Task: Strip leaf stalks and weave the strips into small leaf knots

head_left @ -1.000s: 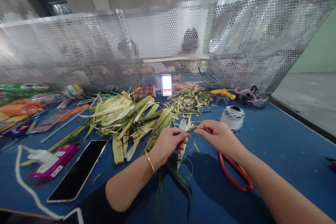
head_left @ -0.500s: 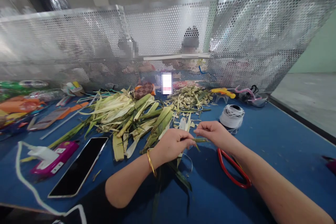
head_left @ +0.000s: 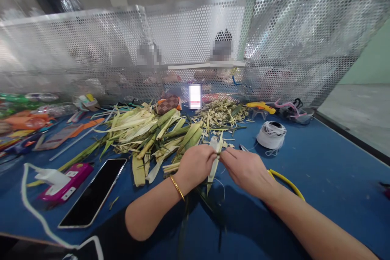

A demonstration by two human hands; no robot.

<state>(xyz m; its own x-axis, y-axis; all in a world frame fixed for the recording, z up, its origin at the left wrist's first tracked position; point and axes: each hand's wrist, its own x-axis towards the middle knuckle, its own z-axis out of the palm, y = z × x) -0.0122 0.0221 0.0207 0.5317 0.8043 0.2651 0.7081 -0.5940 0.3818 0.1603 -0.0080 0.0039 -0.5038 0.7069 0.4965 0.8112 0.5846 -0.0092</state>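
My left hand (head_left: 196,164), a gold bangle on its wrist, is closed round a bundle of green and pale leaf strips (head_left: 214,158) just above the blue table (head_left: 319,170). My right hand (head_left: 246,170) meets it from the right, fingers pinched on the same strips where the two hands touch. Long dark leaf ends (head_left: 185,219) hang from the bundle toward me. Behind the hands lies a big heap of green and yellow leaves (head_left: 146,130).
A black phone (head_left: 93,193) and a pink power bank (head_left: 65,180) with white cable lie at the left. A white string spool (head_left: 271,135), yellow-handled scissors (head_left: 286,180), a yellow glue gun (head_left: 260,107) and leaf scraps (head_left: 221,114) are right and behind. A perforated metal screen (head_left: 289,40) stands behind, people beyond it.
My hands have drawn together; the right moved left to meet the left on the leaf strips, and now covers the red scissor handle. The view shifted slightly.
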